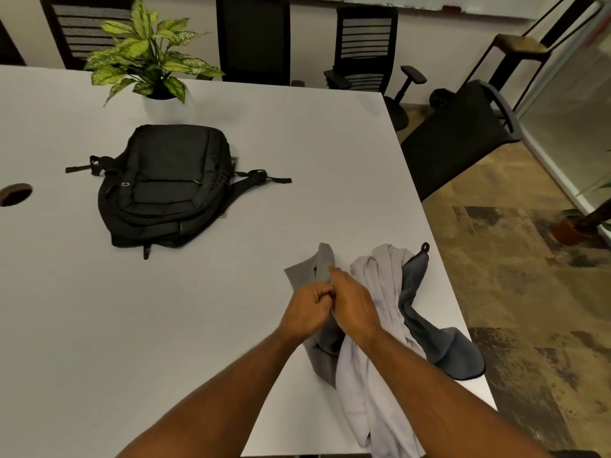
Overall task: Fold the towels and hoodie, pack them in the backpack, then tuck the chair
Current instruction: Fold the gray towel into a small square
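Observation:
A pile of cloth lies near the table's right front edge. My left hand (pixel 309 309) and my right hand (pixel 352 302) meet over a crumpled grey towel (pixel 302 271) and both grip its fabric. Beside it sprawls a pale lilac hoodie (pixel 380 279), running down past the table's front. A dark blue-grey towel (pixel 443 345) with a hanging loop lies under the hoodie at the right edge. The black backpack (pixel 165 183) lies flat and zipped further back on the left, straps spread out.
On the white table (pixel 231 292) a potted plant (pixel 148 57) stands behind the backpack, and a cable hole (pixel 15 194) opens at the left. A black chair (pixel 459 137) stands pulled out at the right side. More chairs line the far wall.

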Motion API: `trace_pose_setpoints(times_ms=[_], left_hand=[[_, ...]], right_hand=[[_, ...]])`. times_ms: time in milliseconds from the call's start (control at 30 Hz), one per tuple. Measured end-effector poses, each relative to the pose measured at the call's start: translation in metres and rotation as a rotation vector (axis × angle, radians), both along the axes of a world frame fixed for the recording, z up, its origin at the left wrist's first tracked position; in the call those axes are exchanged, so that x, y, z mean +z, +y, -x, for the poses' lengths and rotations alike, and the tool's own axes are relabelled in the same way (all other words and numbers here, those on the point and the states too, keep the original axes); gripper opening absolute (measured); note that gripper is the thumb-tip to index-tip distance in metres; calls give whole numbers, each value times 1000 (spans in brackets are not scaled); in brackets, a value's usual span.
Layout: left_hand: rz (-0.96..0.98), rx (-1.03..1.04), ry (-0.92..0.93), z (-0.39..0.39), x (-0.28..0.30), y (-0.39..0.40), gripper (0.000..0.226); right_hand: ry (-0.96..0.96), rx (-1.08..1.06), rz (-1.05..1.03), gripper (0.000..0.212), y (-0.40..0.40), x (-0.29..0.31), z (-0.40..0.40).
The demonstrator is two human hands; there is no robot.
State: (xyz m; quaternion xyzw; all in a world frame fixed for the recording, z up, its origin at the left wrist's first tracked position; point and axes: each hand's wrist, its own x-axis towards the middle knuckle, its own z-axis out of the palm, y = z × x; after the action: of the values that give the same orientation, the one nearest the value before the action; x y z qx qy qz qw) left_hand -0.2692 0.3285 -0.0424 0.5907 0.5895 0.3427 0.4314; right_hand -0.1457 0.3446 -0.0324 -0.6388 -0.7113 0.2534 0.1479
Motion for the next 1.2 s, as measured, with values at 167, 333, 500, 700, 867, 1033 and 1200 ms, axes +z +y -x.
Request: trace_pose_setpoints(times_ms=[167,333,500,700,867,1033,1200], left_hand=[[-134,215,-67,22,16,-4,33],[-158,327,-52,74,6,6,32],[-75,208,-33,122,-5,6,62],[13,168,14,163,-10,7,87],[52,76,-101,172,16,9,86],[47,59,-144,177,21,15,66],[200,-60,-171,184,26,24,42]], right_hand=[[-71,26,-61,32,-2,12,33],[105,-18,9,25,5,48,51],[240,-22,-95,22,0,90,63],[521,-85,-177,22,-12,134,89],[740,-39,-253,26,-19,162,107],[888,65,-289,26,-23,189,116],[991,40,-265,30,-9,203,117]])
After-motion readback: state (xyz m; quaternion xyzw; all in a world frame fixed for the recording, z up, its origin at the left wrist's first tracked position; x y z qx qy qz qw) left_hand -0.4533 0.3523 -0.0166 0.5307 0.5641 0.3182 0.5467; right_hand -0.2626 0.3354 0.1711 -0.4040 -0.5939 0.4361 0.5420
